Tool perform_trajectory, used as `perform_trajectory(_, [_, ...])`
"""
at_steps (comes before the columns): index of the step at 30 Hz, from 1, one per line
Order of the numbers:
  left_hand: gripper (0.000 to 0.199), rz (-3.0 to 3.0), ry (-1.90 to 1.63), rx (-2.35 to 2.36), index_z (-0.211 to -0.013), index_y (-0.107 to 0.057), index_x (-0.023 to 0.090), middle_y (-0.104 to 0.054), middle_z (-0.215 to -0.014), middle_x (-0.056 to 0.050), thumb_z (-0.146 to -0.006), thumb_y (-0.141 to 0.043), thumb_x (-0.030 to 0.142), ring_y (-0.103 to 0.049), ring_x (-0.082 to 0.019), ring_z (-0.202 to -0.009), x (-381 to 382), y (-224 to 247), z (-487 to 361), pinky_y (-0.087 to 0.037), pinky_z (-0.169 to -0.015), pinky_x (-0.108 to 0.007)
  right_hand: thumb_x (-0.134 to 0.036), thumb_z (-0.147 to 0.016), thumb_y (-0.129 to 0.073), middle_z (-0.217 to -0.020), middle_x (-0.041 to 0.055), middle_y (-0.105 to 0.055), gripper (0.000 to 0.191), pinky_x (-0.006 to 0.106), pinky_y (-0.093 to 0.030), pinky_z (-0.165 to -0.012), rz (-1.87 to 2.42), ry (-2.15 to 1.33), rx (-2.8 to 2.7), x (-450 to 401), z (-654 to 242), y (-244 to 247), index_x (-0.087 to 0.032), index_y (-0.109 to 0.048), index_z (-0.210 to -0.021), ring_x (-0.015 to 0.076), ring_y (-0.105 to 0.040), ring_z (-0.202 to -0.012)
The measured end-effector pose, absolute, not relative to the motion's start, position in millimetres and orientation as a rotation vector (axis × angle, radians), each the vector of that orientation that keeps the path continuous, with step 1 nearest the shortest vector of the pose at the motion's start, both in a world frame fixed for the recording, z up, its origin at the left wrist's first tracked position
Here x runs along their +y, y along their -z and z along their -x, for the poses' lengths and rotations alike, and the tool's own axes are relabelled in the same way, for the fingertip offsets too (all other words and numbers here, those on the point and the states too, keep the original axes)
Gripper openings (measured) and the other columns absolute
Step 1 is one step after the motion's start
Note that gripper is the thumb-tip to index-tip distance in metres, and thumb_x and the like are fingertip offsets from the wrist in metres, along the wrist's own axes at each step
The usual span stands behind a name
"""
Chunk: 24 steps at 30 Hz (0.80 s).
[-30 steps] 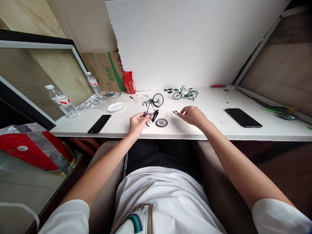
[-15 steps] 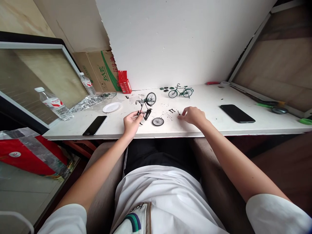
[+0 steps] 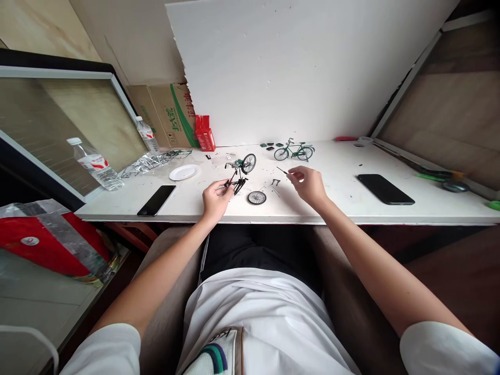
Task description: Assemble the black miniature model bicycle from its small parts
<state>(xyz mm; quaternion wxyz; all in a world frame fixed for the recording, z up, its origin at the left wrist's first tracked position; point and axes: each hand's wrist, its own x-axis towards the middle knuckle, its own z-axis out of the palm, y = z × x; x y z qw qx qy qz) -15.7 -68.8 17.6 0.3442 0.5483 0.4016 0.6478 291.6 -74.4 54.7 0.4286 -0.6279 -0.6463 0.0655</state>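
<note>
My left hand [image 3: 216, 198] is closed on the black frame of a partly assembled miniature bicycle [image 3: 239, 186], tilted with its one wheel [image 3: 249, 163] pointing up and away. Between the thumb and fingers of my right hand [image 3: 307, 183] is a thin dark rod-like part [image 3: 282, 170], its tip pointing left. A loose spoked wheel [image 3: 257, 197] lies flat on the table between my hands. Small loose parts [image 3: 276, 183] and thin rods are scattered just beyond it. Behind them stands a complete green miniature bicycle [image 3: 294, 151].
On the white table [image 3: 336, 208] lie a phone [image 3: 157, 200] at left, another phone [image 3: 385, 188] at right and a white plate [image 3: 184, 172]. Water bottles [image 3: 96, 164] stand by the left window. A red box [image 3: 205, 133] and a cardboard carton [image 3: 167, 114] are at the back.
My right hand has lifted the thin dark part off the table, now pointing left. The bicycle frame in my left hand has turned slightly. The whole view has shifted a little.
</note>
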Motion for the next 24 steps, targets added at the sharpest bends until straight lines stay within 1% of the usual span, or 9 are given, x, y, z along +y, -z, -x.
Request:
perform_trajectory(2, [0.042,-1.471,-1.689,1.061,-0.113,-0.077,0.012,-0.081,-0.111,-0.017,-0.080,-0.085,0.037,-0.081,-0.025,-0.096,-67.8,-15.7,17.4,-0.065,-0.088,-0.035,-0.042,-0.099,-0.068,-0.102,0.0132,-0.073,0.034,0.039,-0.059,-0.076,1.358,-0.290,-1.576,-73.3,-278.6,-47.1,-0.016,-0.078,-0.118,0.0248,-0.069,-0.087])
perform_trajectory(4, [0.043,-1.513,-1.691,1.081,-0.117,-0.077,0.012,-0.082,-0.106,-0.015,-0.082,-0.084,0.036,-0.081,-0.024,-0.095,-66.7,-14.0,19.8,-0.065,-0.087,-0.034,-0.053,-0.098,-0.069,-0.107,0.0151,-0.069,0.043,0.039,-0.060,-0.068,1.251,-0.375,-1.564,-74.5,-262.0,-38.2,-0.016,-0.080,-0.119,0.0253,-0.067,-0.086])
perform_trajectory(5, [0.044,-1.531,-1.690,1.090,-0.119,-0.077,0.012,-0.082,-0.103,-0.015,-0.083,-0.083,0.036,-0.080,-0.023,-0.094,-66.0,-13.2,20.9,-0.065,-0.086,-0.033,-0.056,-0.098,-0.068,-0.107,0.0148,-0.067,0.046,0.039,-0.060,-0.066,1.202,-0.432,-1.593,-75.6,-253.3,-33.8,-0.017,-0.081,-0.118,0.0254,-0.067,-0.086])
perform_trajectory(7, [0.044,-1.550,-1.698,1.107,-0.120,-0.077,0.012,-0.082,-0.099,-0.014,-0.084,-0.082,0.035,-0.080,-0.022,-0.092,-64.2,-11.4,22.8,-0.064,-0.084,-0.032,-0.060,-0.099,-0.065,-0.100,0.0130,-0.067,0.048,0.041,-0.060,-0.069,1.138,-0.476,-1.632,-78.4,-236.5,-26.3,-0.019,-0.082,-0.118,0.0254,-0.066,-0.084])
perform_trajectory(11, [0.040,-1.595,-1.727,1.151,-0.119,-0.078,0.013,-0.081,-0.100,-0.014,-0.085,-0.081,0.034,-0.078,-0.021,-0.090,-59.9,-7.1,23.6,-0.064,-0.082,-0.031,-0.054,-0.100,-0.066,-0.088,0.0093,-0.067,0.039,0.044,-0.058,-0.080,1.089,-0.434,-1.693,-83.7,-208.0,-19.3,-0.022,-0.083,-0.113,0.0265,-0.066,-0.088])
perform_trajectory(15, [0.034,-1.703,-1.757,1.167,-0.117,-0.079,0.015,-0.080,-0.109,-0.014,-0.086,-0.079,0.031,-0.077,-0.020,-0.093,-57.4,-2.8,22.2,-0.064,-0.086,-0.032,-0.040,-0.096,-0.074,-0.085,0.0071,-0.069,0.023,0.040,-0.056,-0.079,1.101,-0.393,-1.688,-88.7,-188.3,-18.8,-0.023,-0.085,-0.107,0.0244,-0.067,-0.084])
perform_trajectory(17, [0.033,-1.747,-1.763,1.181,-0.117,-0.079,0.016,-0.080,-0.108,-0.013,-0.087,-0.078,0.030,-0.077,-0.020,-0.094,-57.2,-1.5,21.8,-0.063,-0.086,-0.032,-0.036,-0.093,-0.078,-0.087,0.0065,-0.073,0.018,0.039,-0.056,-0.078,1.105,-0.384,-1.657,-90.7,-183.2,-18.0,-0.023,-0.084,-0.104,0.0228,-0.068,-0.082])
perform_trajectory(20, [0.031,-1.812,-1.762,1.210,-0.117,-0.079,0.017,-0.080,-0.102,-0.011,-0.088,-0.077,0.027,-0.076,-0.019,-0.092,-59.1,-1.3,21.4,-0.063,-0.084,-0.031,-0.037,-0.092,-0.079,-0.087,0.0056,-0.075,0.017,0.038,-0.057,-0.075,1.075,-0.386,-1.653,-93.1,-181.0,-15.7,-0.023,-0.083,-0.101,0.0207,-0.068,-0.077])
perform_trajectory(24, [0.028,-1.942,-1.763,1.213,-0.116,-0.080,0.019,-0.079,-0.101,-0.010,-0.088,-0.075,0.021,-0.075,-0.019,-0.090,-64.4,-3.4,20.1,-0.061,-0.081,-0.029,-0.043,-0.096,-0.074,-0.084,0.0054,-0.072,0.022,0.036,-0.056,-0.069,0.966,-0.363,-1.722,-96.6,-181.8,-13.3,-0.025,-0.083,-0.105,0.0208,-0.066,-0.077])
